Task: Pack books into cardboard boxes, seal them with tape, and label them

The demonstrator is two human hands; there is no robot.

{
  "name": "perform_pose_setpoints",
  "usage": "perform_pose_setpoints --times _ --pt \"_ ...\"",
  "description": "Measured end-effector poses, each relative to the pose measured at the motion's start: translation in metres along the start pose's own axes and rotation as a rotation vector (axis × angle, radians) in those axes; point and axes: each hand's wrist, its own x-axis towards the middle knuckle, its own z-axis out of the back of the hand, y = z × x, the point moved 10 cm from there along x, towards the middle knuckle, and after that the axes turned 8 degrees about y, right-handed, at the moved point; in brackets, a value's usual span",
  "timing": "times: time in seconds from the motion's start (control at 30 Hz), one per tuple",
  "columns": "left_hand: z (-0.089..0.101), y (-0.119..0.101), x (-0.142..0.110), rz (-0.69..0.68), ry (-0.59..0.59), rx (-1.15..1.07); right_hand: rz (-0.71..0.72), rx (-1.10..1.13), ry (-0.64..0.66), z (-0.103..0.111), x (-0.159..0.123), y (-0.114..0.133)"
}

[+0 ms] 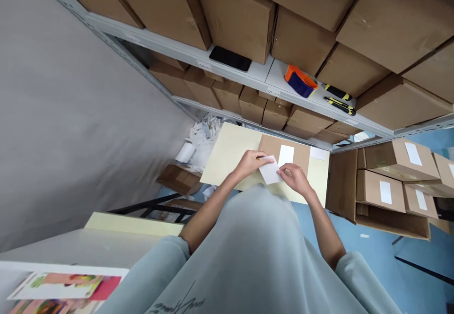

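Past the left edge of the pale yellow surface [227, 151] lies a heap of crumpled white paper [205, 132]. Over the surface's middle, the left hand [251, 163] grasps a white slip [270, 173] by its far corner, its fingers pinched. The slip is held up toward the near edge, before a brown box [301, 155] with a white label [285, 155] by the far edge. The right hand [294, 178] pinches the slip's right side in its fingers. Another white paper [319, 153] lies at the far right corner; beyond the right edge, an open carton [341, 181] stands.
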Motion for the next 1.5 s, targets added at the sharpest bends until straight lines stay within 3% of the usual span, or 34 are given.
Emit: perform_pose_setpoints --times 0.13,0.27,0.37,0.6,1.0,1.2,1.33,1.5 --pt "0.022 0.02 -0.013 0.068 -0.124 -0.203 -0.12 0.203 -0.165 0.008 0.002 0.0" --pt "0.027 0.028 -0.024 0.067 -0.164 -0.291 -0.178 0.317 -0.352 0.021 0.004 -0.004" --pt "0.02 0.027 -0.03 0.068 -0.153 -0.329 -0.197 0.402 -0.49 0.032 0.005 -0.009" --pt "-0.017 0.002 -0.033 0.009 0.08 -0.355 -0.2 0.428 -0.617 0.046 -0.001 -0.004" --pt "-0.038 -0.005 -0.019 0.054 0.06 -0.327 -0.227 0.429 -0.646 0.057 -0.011 -0.016" --pt "-0.047 -0.009 -0.01 0.04 0.069 -0.316 -0.267 0.481 -0.634 0.055 -0.012 -0.039" --pt "-0.05 -0.013 -0.008 0.04 0.079 -0.275 -0.332 0.559 -0.539 0.038 -0.005 -0.063" --pt "-0.052 -0.014 -0.007 0.025 0.065 -0.247 -0.346 0.639 -0.309 -0.004 0.002 -0.077"
